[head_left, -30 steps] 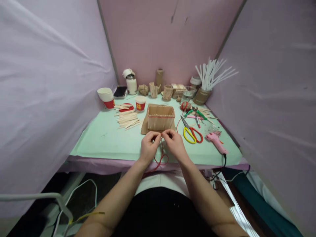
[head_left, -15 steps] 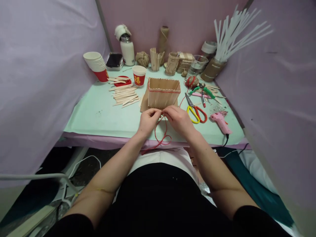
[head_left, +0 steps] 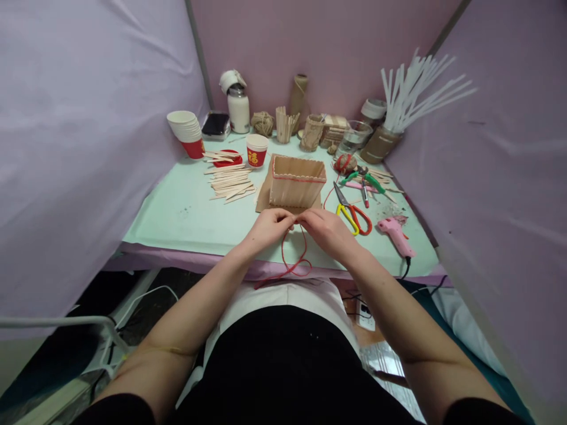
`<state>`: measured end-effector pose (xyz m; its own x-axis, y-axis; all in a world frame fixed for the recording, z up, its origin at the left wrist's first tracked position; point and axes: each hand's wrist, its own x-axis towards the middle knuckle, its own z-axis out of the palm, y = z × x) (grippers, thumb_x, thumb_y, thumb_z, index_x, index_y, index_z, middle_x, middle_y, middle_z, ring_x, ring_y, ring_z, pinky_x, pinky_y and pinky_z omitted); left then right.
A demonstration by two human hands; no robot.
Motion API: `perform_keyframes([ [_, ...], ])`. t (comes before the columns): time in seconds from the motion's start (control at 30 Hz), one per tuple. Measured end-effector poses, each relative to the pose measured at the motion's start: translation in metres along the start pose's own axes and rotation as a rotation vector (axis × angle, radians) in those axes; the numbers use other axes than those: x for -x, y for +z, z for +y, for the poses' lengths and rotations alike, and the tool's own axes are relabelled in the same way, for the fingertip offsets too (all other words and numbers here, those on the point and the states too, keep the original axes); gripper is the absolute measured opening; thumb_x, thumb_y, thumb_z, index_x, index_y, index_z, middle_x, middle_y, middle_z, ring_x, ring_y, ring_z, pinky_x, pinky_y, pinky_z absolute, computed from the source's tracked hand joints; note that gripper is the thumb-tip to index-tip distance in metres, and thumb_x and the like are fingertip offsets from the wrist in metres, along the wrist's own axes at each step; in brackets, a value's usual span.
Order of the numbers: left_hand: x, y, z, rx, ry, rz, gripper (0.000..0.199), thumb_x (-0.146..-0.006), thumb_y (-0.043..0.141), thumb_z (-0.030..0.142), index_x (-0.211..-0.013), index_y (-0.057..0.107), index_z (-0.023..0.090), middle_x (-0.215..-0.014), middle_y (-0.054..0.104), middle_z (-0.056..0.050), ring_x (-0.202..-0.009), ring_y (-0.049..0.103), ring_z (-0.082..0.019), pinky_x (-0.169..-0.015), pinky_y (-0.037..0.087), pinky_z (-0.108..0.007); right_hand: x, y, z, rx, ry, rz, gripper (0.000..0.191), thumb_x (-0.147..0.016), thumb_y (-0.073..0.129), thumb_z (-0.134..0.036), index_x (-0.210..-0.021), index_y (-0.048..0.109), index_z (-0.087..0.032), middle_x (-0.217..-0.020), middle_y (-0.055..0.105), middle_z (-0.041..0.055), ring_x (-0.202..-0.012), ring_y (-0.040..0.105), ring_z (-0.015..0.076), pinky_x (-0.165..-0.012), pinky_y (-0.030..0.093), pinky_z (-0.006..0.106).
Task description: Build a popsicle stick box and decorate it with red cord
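My left hand (head_left: 271,229) and my right hand (head_left: 326,230) meet fingertip to fingertip at the table's front, each pinching the red string (head_left: 283,251). Its loose loops hang below the fingers over the table edge. Any small piece between the fingertips is too hidden to make out. Just beyond the hands stands a box of wooden sticks (head_left: 295,192) with a red line round its rim, on a brown cardboard sheet (head_left: 264,198). Another length of red string runs at the box's right to a red-wrapped ball (head_left: 345,163).
Scissors (head_left: 349,212), green-handled pliers (head_left: 374,182) and a pink glue gun (head_left: 396,233) lie on the right. Loose sticks (head_left: 230,182), a red-and-white cup (head_left: 257,150) and stacked cups (head_left: 188,133) are on the left. Jars and twine line the back.
The view has tilted, so the table things appear lower. Both hands stay together at the string, now slightly apart from the box's front, with the left hand turned flatter.
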<state>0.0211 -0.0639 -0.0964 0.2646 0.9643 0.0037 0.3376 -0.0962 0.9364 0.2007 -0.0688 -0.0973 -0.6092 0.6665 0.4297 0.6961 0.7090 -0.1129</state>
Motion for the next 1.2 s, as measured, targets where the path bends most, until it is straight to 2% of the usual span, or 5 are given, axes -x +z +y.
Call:
perform_keyframes([
  [0.27,0.000,-0.008,0.011,0.045,-0.159,-0.115,0.021,-0.073,0.053,0.026,-0.056,0.059,0.015,-0.049,0.051,0.003,-0.044,0.039,-0.008,-0.045,0.027,-0.022,-0.002,-0.004,0.000,0.019,-0.088,-0.075,0.013,-0.093,0.047,-0.013,-0.091,0.059,-0.016,-0.084,0.063,0.0078,-0.078,0.058,0.0198,-0.068,0.044,0.030],
  [0.57,-0.002,-0.006,0.003,0.211,0.173,-0.060,0.037,-0.070,0.071,0.028,-0.104,0.063,0.016,-0.097,0.068,-0.006,-0.086,0.062,-0.016,-0.074,0.048,-0.027,-0.004,-0.009,-0.010,-0.174,0.206,0.057,0.006,-0.089,0.050,-0.016,-0.086,0.052,-0.020,-0.079,0.061,0.0047,-0.070,0.057,0.0179,-0.062,0.044,0.029],
  [0.8,0.001,-0.003,0.000,0.407,0.114,-0.117,0.020,-0.072,0.070,0.027,-0.081,0.058,0.014,-0.077,0.062,-0.001,-0.069,0.057,-0.011,-0.066,0.044,-0.025,-0.002,-0.017,-0.018,-0.137,0.170,0.030,0.009,-0.093,0.047,-0.018,-0.086,0.053,-0.019,-0.079,0.061,0.0046,-0.072,0.057,0.0175,-0.063,0.043,0.028],
  [1.03,0.006,-0.009,0.008,0.206,0.088,-0.194,0.007,-0.070,0.061,0.015,-0.076,0.058,0.015,-0.068,0.057,0.003,-0.062,0.050,-0.009,-0.059,0.039,-0.022,-0.005,-0.023,-0.016,0.299,-0.166,-0.061,0.015,-0.090,0.045,-0.011,-0.084,0.059,-0.014,-0.076,0.059,0.0088,-0.072,0.052,0.0212,-0.064,0.039,0.032],
  [1.2,0.008,-0.007,0.013,0.117,0.092,-0.085,0.006,-0.071,0.059,0.017,-0.077,0.059,0.015,-0.070,0.058,0.003,-0.062,0.050,-0.009,-0.058,0.038,-0.022,-0.008,-0.025,-0.012,0.036,0.006,-0.015,0.014,-0.089,0.047,-0.014,-0.083,0.059,-0.016,-0.078,0.061,0.0078,-0.073,0.054,0.0188,-0.064,0.041,0.030],
])
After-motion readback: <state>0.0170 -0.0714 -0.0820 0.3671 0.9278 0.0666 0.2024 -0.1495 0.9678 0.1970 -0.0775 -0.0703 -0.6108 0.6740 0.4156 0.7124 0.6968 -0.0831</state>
